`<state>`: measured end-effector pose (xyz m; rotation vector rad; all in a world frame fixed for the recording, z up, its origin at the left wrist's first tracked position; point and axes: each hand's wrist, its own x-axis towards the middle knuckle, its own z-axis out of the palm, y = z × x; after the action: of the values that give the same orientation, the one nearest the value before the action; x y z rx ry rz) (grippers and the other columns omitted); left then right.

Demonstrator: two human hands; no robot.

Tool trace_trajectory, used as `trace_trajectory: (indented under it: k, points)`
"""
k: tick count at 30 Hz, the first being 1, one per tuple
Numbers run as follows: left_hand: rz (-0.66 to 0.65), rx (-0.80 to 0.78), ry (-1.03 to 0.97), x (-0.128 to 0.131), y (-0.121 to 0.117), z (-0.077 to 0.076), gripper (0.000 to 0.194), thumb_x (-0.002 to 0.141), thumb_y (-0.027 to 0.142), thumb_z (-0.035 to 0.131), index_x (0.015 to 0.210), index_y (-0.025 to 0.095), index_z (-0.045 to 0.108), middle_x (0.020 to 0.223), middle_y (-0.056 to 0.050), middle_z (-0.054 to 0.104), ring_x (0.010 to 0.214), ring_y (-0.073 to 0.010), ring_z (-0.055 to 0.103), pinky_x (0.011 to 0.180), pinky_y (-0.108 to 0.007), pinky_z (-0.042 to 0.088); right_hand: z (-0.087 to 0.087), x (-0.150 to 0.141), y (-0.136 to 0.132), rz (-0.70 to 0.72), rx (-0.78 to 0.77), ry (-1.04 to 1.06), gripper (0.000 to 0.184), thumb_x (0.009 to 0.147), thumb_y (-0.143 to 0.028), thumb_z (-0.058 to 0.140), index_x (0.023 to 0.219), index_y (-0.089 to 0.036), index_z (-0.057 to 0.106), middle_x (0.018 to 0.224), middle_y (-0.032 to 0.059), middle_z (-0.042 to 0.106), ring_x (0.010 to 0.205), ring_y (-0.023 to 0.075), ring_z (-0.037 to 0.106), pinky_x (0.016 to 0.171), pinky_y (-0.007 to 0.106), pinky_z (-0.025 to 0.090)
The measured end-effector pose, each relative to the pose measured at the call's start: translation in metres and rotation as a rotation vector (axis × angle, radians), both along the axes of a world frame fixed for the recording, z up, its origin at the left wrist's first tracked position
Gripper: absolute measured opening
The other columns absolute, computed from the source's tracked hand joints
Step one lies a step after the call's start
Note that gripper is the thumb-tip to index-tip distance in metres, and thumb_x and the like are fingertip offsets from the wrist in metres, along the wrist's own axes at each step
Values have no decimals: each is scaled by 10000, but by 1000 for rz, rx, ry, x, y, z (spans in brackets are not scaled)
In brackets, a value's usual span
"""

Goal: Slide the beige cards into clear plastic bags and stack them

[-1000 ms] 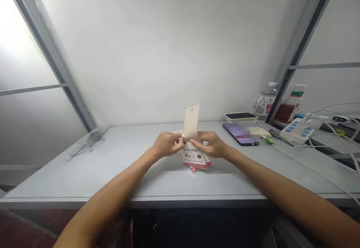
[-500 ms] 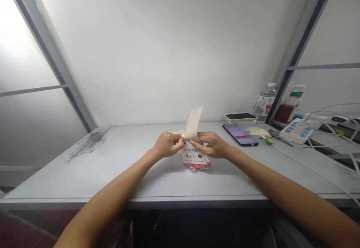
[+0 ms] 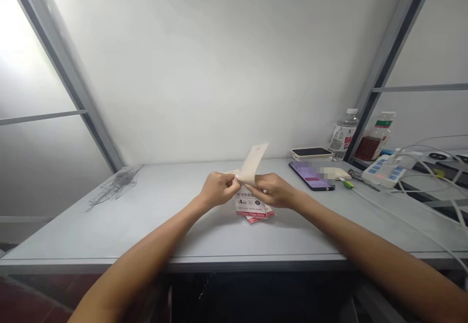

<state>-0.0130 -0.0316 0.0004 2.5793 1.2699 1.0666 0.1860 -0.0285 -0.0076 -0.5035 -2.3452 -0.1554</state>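
Observation:
My left hand (image 3: 217, 190) and my right hand (image 3: 274, 190) meet above the middle of the grey table (image 3: 146, 225). Both pinch the lower end of a beige card (image 3: 256, 163), which sticks up and leans to the right. Just below the hands lies a small stack of white and red printed packets (image 3: 252, 207) on the table. Both sets of fingers are closed round the card's base.
A phone with a lit purple screen (image 3: 310, 175) lies right of the hands, with another phone on a white case (image 3: 312, 153) behind it. Two bottles (image 3: 342, 135) stand at the back right. A power strip (image 3: 382, 168) and white cables (image 3: 420, 206) cover the right side. Scribbled marks (image 3: 115, 185) show at the left.
The beige card has tipped from nearly upright over to the right. Both hands have stayed in almost the same place.

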Motion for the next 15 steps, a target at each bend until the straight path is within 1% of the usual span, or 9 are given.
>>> trace_trajectory:
  k: [5, 9, 10, 12, 15]
  points:
    - [29, -11, -38, 2, 0, -1, 362, 768, 295, 404, 446, 170, 293, 426, 38, 257, 440, -73, 204, 444, -238, 184, 0, 0, 0, -5, 64, -29, 267, 908, -241, 385, 787, -189, 617, 665, 41, 624, 562, 134, 542, 523, 263, 362]
    - [44, 5, -51, 2, 1, -3, 366, 776, 286, 404, 446, 165, 301, 425, 39, 274, 444, -69, 214, 440, -230, 190, -1, -1, 1, -43, 110, -40, 273, 905, -241, 379, 786, -190, 619, 739, 64, 656, 594, 139, 550, 526, 265, 363]
    - [44, 13, -47, 2, 1, -3, 364, 784, 291, 401, 452, 165, 325, 424, 39, 290, 444, -69, 222, 442, -226, 198, -2, -2, 1, -47, 99, -26, 275, 903, -248, 381, 767, -191, 613, 726, 62, 652, 579, 135, 538, 518, 264, 357]
    - [37, 33, -30, 1, 2, -4, 352, 804, 303, 389, 480, 167, 397, 430, 39, 340, 441, -69, 251, 450, -219, 219, -3, -3, 1, -57, 37, 27, 295, 901, -266, 385, 694, -193, 582, 636, 42, 610, 525, 123, 492, 492, 258, 341]
    - [22, 49, 0, -1, 3, -3, 338, 827, 320, 372, 558, 174, 515, 463, 30, 448, 442, -68, 337, 463, -208, 255, -6, -5, 2, -65, -105, 128, 336, 891, -289, 398, 583, -196, 493, 509, 1, 491, 456, 105, 402, 456, 247, 316]
